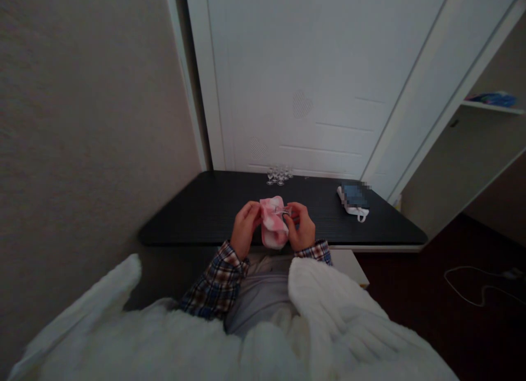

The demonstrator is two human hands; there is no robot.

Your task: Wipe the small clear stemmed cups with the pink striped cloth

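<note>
Fingers of the left hand (245, 227) look pinched on the left side of a pink-and-white cloth (274, 233), which I see held up over the near edge of the black table (184, 217), around its middle. Just behind, small stemmed glasses (279, 174) crowd together near the back edge. Against the cloth's upper right lies a clear glass piece (282, 210), clamped, as far as I can tell, by the right hand (303, 227). Toward the right end, a dark flat thing (354, 195) rests on a white strapped item (356, 211). My worry: smooth glass could slip from a loose pinch and drop past the near edge, twisting too hard could snap it, and a forward-swinging cloth could topple the crowded glasses.
</note>
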